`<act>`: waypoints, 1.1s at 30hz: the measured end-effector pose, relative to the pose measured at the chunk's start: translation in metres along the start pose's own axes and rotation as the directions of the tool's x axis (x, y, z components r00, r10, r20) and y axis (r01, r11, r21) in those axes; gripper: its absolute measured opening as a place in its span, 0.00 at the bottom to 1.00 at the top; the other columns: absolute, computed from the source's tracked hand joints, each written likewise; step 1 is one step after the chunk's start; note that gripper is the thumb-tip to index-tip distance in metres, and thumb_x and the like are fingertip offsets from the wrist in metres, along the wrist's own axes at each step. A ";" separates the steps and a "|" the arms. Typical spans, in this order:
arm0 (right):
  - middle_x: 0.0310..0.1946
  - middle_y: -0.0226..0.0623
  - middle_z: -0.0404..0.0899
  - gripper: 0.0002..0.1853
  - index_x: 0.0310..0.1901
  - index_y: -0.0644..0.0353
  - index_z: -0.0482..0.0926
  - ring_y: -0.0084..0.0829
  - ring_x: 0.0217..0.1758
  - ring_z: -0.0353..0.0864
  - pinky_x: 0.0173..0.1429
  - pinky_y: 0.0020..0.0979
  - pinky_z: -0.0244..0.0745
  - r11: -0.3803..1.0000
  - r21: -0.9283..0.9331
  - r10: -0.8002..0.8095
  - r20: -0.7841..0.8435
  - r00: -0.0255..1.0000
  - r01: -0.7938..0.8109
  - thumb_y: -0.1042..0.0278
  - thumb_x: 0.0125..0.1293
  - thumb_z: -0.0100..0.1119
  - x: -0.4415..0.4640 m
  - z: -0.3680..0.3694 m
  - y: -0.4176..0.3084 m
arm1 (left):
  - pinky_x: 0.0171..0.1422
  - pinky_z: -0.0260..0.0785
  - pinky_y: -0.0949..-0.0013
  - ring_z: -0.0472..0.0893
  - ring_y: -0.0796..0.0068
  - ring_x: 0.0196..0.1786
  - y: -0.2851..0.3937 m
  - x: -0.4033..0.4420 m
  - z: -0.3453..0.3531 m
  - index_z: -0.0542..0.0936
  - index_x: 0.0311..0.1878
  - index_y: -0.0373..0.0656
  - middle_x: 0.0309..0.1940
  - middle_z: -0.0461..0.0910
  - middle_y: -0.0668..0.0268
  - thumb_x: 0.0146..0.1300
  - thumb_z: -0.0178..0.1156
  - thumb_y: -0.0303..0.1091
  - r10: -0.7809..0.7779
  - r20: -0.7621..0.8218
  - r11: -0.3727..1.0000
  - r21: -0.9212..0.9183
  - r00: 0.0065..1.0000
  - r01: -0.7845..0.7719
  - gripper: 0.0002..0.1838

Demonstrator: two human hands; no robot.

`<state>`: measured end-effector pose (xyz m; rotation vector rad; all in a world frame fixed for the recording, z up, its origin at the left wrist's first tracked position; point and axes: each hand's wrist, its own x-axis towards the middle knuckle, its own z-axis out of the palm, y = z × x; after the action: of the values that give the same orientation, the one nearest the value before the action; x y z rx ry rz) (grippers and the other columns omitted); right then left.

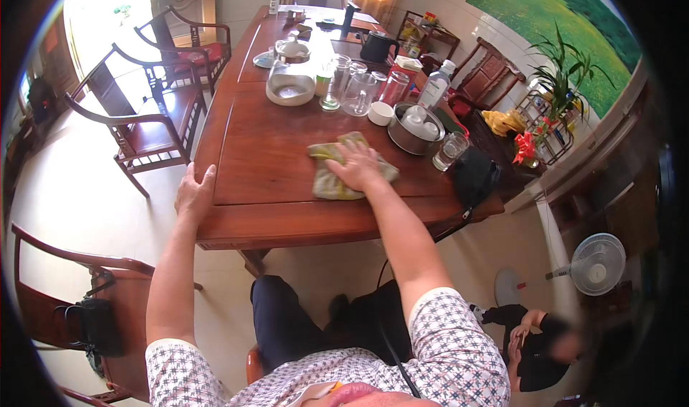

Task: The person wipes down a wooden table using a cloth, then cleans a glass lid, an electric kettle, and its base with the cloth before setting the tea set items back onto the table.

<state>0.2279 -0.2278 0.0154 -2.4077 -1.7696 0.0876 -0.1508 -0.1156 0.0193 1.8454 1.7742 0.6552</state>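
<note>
My right hand (353,164) lies flat with spread fingers on a folded yellow-green and grey cloth (331,184), pressing it against the brown wooden table (265,148). Against the table's left edge rests my left hand (194,190), its thumb apart from the fingers and nothing in it. Beyond the cloth stand a small white cup (380,113), a round metal container (410,140) with white cups in it, and a clear drinking glass (450,151). Further back are a glass pitcher (358,95) and a white bowl (290,91).
A black bag (475,176) sits at the table's right corner. Behind the glassware are a clear bottle (436,84) and a dark kettle (378,47). Wooden chairs (154,120) line the left side. A fan (598,263) and another person (535,346) are at the lower right.
</note>
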 end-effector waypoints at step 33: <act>0.80 0.37 0.58 0.40 0.76 0.45 0.67 0.41 0.84 0.51 0.85 0.48 0.41 0.902 0.130 -0.411 -0.043 0.911 0.412 0.30 0.69 0.49 0.134 0.025 -0.057 | 0.76 0.61 0.50 0.67 0.46 0.74 0.010 0.015 0.023 0.57 0.79 0.41 0.71 0.66 0.46 0.66 0.56 0.66 -0.033 0.009 0.914 0.405 0.999 0.027 0.49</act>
<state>0.2113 -0.0818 0.0054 -1.8890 -2.1461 0.1357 -0.1278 -0.1015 0.0084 2.0714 2.0416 0.2684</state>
